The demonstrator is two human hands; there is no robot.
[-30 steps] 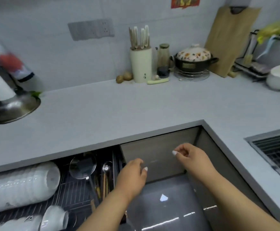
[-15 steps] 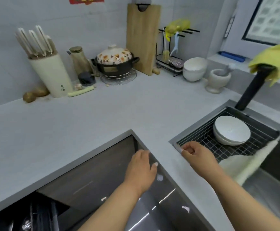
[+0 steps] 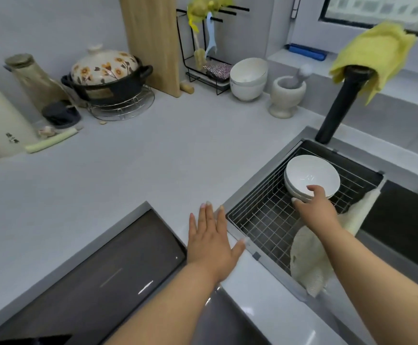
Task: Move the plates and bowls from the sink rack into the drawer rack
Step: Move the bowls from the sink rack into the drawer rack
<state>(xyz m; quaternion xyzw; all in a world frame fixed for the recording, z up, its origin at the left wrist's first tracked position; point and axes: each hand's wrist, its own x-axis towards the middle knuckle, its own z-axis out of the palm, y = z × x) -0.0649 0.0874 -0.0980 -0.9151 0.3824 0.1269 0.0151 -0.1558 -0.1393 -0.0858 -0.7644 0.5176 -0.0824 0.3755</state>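
1. Right hand (image 3: 313, 207) grips the near rim of the stacked white bowls (image 3: 311, 178) in the sink rack (image 3: 265, 220).
2. Left hand (image 3: 211, 240) hovers flat, fingers spread, holding nothing, beside the rack.
3. Those bowls remain to move; the drawer rack is barely visible.

Bare grey countertop (image 3: 128, 175) ahead-left of the left hand (image 3: 211, 241): open passage. Beyond the right hand (image 3: 313, 206), the stacked white ceramic bowls (image 3: 311, 178) and black faucet post (image 3: 340, 105) obstruct; a pale cloth (image 3: 310, 265) lies beneath its forearm.
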